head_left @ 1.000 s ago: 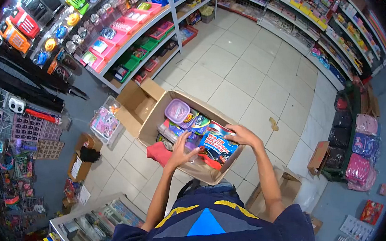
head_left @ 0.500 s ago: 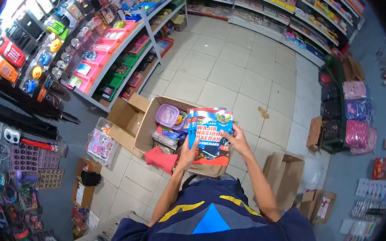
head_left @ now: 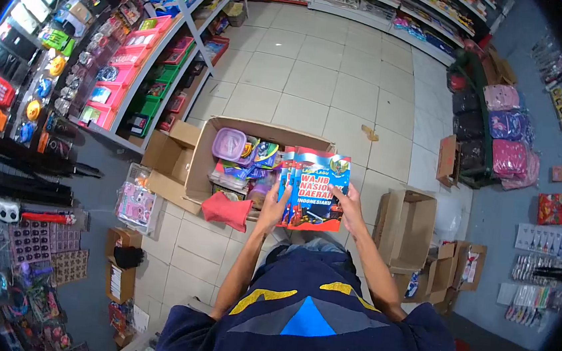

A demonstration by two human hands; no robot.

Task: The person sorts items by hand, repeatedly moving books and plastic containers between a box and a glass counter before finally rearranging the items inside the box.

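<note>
Both hands hold a small stack of books (head_left: 316,209) with red and blue covers, the top one titled "Wajib Nasional Daerah". The books overlap unevenly, with several spines or edges showing at the left. My left hand (head_left: 274,206) grips the stack's left edge, thumb on top. On the right edge, my right hand (head_left: 353,208) has its thumb pressed on the cover and its other fingers underneath. Beneath and to the left stands an open cardboard box (head_left: 196,161) holding a purple-lidded tub (head_left: 229,144) and packaged goods. A red cloth-like item (head_left: 226,211) lies at its front.
An opened carton (head_left: 163,158) adjoins the box on the left. At right stands another cardboard box (head_left: 404,230), with smaller cartons (head_left: 436,273) near it. Shelving with pink and green trays (head_left: 150,107) lines the left; a green rack of bags (head_left: 492,130) is at right.
The stack has moved right relative to the box, revealing more of the box's contents. Its books look more upright. Both hands keep hold of it, and the camera view has shifted.
</note>
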